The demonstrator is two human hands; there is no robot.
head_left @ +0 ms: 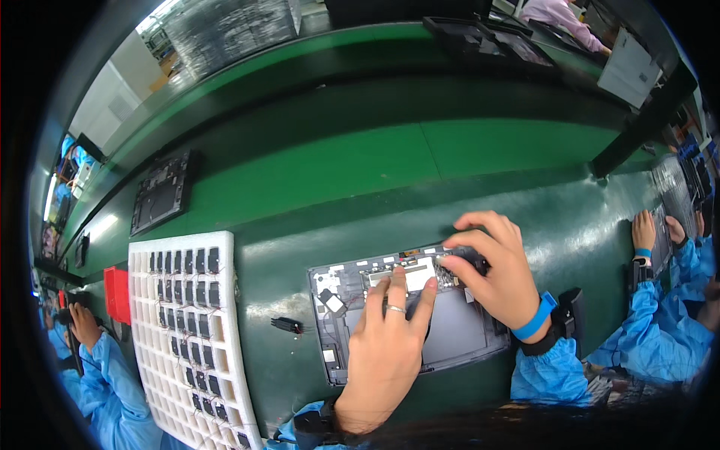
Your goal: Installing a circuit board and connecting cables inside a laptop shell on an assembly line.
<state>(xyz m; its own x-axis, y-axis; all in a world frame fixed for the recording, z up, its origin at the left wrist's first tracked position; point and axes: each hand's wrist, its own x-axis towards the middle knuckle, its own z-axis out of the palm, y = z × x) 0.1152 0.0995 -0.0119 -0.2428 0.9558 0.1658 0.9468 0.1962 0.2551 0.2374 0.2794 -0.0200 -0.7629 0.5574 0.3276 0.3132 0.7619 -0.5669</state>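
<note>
An open dark grey laptop chassis (465,330) lies on the green bench before me, with a circuit board (448,279) along its far side. My left hand (386,345) rests on it, fingers spread and tips on the board near a pale rectangular patch. A ring is on one of its fingers. Over the board's far right part, my right hand (499,262) brings thumb and index finger close together; whatever is between them is too small to make out. A blue band (534,318) circles the right wrist. Left of the chassis lies a small black part (287,325) with thin wires.
A white foam tray (229,300) holds several small black wired parts. Beyond its left edge is a red bin (116,295). Another laptop chassis (162,191) lies farther back on the green belt (360,169). Co-workers' hands (643,231) and blue sleeves (112,379) appear at both sides.
</note>
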